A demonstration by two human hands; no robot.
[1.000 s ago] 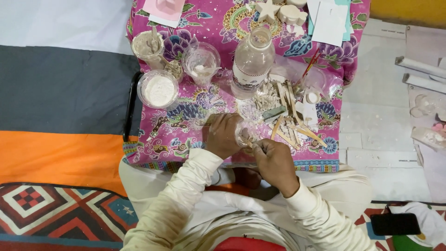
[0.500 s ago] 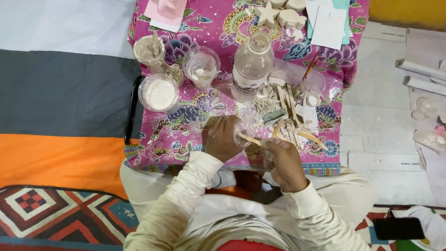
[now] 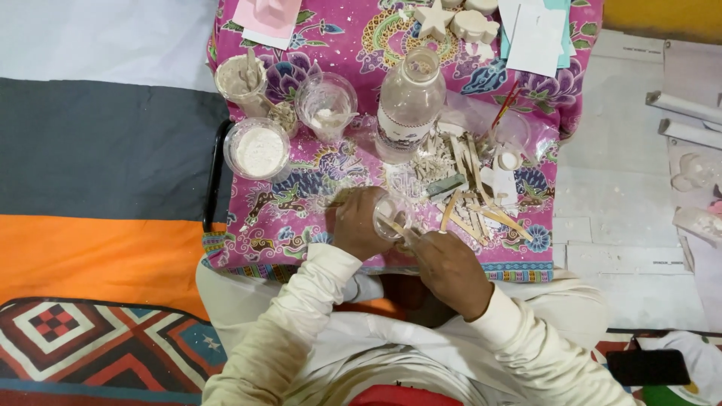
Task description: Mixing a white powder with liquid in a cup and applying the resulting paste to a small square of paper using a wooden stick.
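Clear plastic cup (image 3: 389,216), small, is gripped in the left hand (image 3: 359,224), fingers wrapped round its side, just above the near edge of the table under a pink patterned cloth (image 3: 301,210). Right hand (image 3: 449,271) fingers pinch a flat wooden stick (image 3: 392,225) whose tip sits inside the cup. Loose wooden sticks (image 3: 470,184) lie just beside; a clear glass bottle (image 3: 408,105) stands behind.

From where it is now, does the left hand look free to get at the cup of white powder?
Probably not right away: the left hand holds a small clear cup. The cup of white powder stands unobstructed beyond it.
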